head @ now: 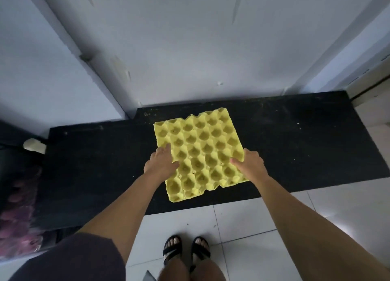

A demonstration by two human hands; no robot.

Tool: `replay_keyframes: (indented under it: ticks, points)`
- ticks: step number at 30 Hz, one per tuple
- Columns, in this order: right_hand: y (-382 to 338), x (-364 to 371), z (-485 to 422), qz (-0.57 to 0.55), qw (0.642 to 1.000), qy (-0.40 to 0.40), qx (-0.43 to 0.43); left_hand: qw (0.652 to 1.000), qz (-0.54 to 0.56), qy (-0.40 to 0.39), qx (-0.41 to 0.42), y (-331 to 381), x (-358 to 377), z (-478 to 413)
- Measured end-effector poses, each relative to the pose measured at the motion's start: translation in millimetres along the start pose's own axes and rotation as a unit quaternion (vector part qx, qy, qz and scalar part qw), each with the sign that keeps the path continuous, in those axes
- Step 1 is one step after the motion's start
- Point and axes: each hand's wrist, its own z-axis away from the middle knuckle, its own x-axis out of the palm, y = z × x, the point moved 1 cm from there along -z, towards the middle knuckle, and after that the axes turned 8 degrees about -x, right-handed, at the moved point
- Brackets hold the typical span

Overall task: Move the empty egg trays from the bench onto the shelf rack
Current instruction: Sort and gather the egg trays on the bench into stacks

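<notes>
- on the black bench, near its front edge, lies the yellow egg tray, empty.
- left hand and right hand pinch its side edges, thumbs on top.
- risk: the thin pulp could buckle or slip if lifted unevenly.
- fingers underneath are hidden; no shelf rack in view.

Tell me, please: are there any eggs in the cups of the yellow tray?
No, every cup of the yellow egg tray that shows is empty, while the left hand and right hand grip its two sides.
</notes>
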Motion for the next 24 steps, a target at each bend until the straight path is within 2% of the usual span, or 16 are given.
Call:
replay_keyframes:
  ticks: [5,8,10,14,19,24]
  points:
    - [23,42,-39,-0.077,0.996,0.026,0.044,0.978,0.164,-0.019,-0.131,-7,48,-43]
    - [27,54,-53,-0.109,0.990,0.051,0.068,0.929,0.320,-0.029,-0.184,-8,65,-58]
    - [29,56,-56,-0.122,0.986,0.083,0.079,0.908,0.377,-0.019,-0.180,-8,69,-62]
    - [19,41,-41,-0.149,0.979,0.108,0.088,0.910,0.386,0.015,-0.154,-11,47,-52]
    - [-21,-18,6,-0.165,0.973,0.139,0.076,0.923,0.369,0.049,-0.098,1,-29,-3]
    - [-74,-110,63,-0.161,0.970,0.180,0.041,0.920,0.380,0.078,-0.052,22,-126,66]
